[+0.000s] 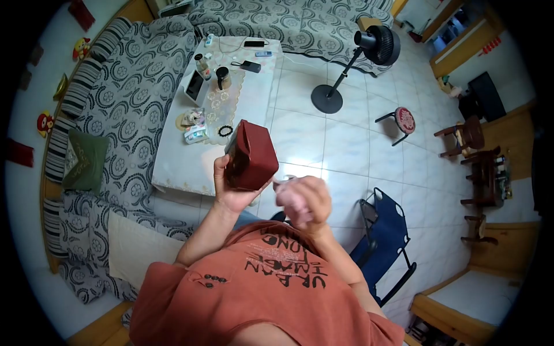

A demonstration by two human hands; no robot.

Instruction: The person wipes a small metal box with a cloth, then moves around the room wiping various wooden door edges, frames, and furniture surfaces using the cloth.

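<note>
My left hand point(232, 198) is closed around the lower end of a dark red, glossy box point(257, 155). The thumb lies along its left side, and the box is held up, tilted, in front of my body. A slit or flap edge seems to run down its left part. Close to the right of the box, my right hand point(314, 202) grips a crumpled pink cloth point(293, 199). That hand is smeared a little by motion. A small gap appears between the cloth and the box.
A long table point(173, 167) carries a black bracelet point(225, 131), a tablet point(195, 86), a jug point(223, 78), a bottle and small packs. Patterned sofas line the left and back. A standing fan point(328, 99), a round stool point(405, 120) and a blue folding chair point(384, 230) stand on the right.
</note>
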